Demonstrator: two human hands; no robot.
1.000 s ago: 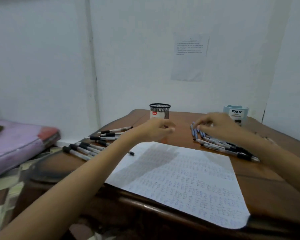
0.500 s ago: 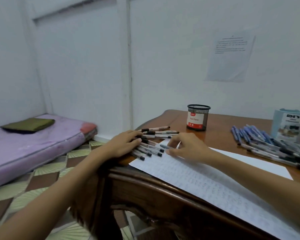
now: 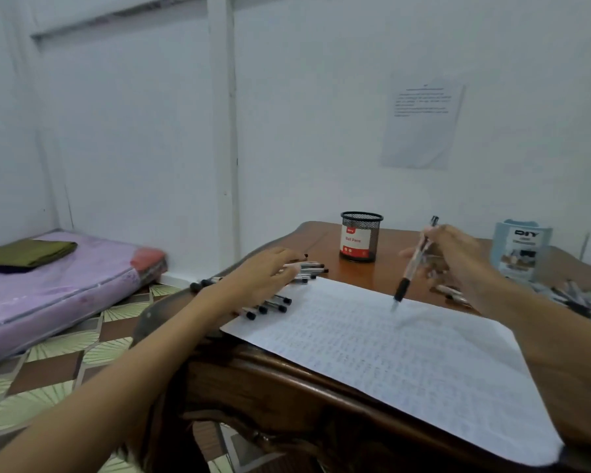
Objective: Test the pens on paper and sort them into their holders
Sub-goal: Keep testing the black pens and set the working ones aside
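The right hand (image 3: 458,257) grips a black-tipped clear pen (image 3: 410,268) over the white written paper (image 3: 406,353). The left hand (image 3: 256,278), fingers flat, rests on black-capped pens (image 3: 270,303) near the tabletop's left edge.

Paper (image 3: 406,353) on table (image 3: 287,380). Left of paper: pen pile (image 3: 277,303), left hand (image 3: 260,278) on it. Behind paper: mesh holder (image 3: 360,237); behind-right, box holder (image 3: 522,250). Right of paper: second pen pile (image 3: 577,298). Above paper: pen (image 3: 411,268) in right hand (image 3: 458,257).

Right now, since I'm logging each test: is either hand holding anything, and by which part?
Right hand holds a pen by its upper barrel, tip toward the paper; left hand rests on loose pens.
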